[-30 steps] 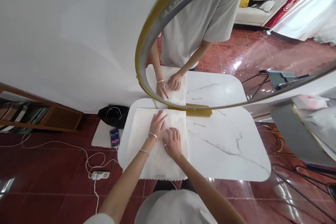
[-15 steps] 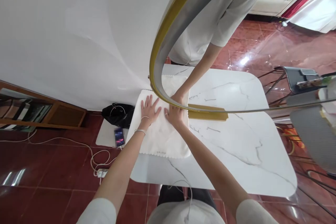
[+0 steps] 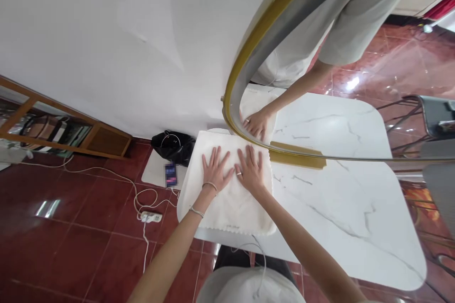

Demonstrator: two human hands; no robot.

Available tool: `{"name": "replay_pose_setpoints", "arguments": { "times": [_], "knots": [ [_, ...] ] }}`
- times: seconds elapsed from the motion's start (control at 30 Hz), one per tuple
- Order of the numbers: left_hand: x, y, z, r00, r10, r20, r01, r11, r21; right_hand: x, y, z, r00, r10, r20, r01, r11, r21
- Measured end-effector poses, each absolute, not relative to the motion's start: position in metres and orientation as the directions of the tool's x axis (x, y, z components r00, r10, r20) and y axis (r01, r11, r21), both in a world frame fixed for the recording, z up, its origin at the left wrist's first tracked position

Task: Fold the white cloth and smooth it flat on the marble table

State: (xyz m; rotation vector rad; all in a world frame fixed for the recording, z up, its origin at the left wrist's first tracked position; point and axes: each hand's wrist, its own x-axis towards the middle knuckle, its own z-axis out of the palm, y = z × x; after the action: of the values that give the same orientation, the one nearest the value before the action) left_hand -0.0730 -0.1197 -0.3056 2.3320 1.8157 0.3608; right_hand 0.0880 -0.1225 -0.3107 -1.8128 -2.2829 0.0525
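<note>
Both flat: our left hand [image 3: 215, 170] and right hand [image 3: 251, 170] rest palms down, fingers spread, on the white cloth [image 3: 232, 210]; it lies at the left end of our desk [image 3: 330, 232], near the gold mirror rim [image 3: 239, 64].

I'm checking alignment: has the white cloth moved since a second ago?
Yes, the white cloth shifted toward the wall: its near edge reached that of the table before, but now a bare strip shows between.
</note>
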Motion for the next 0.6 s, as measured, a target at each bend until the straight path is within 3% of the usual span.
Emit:
{"name": "replay_pose_setpoints", "arguments": {
  "times": [0.17,0.4,0.6],
  "knots": [
    [-0.072,-0.085,-0.301,0.109,0.992,0.061,0.95,-0.122,0.287,0.082,-0.114,-0.308,-0.173,0.978,0.119,0.963,0.193,-0.186],
    [-0.065,-0.006,-0.311,0.149,0.987,0.067,0.927,-0.163,0.337,0.053,-0.048,-0.307,0.03,0.999,-0.037,0.975,-0.037,-0.219],
    [-0.087,-0.011,-0.306,0.098,0.994,0.041,0.939,-0.106,0.326,0.048,-0.034,-0.306,0.031,0.998,-0.055,0.967,-0.044,-0.252]
  ]
}}
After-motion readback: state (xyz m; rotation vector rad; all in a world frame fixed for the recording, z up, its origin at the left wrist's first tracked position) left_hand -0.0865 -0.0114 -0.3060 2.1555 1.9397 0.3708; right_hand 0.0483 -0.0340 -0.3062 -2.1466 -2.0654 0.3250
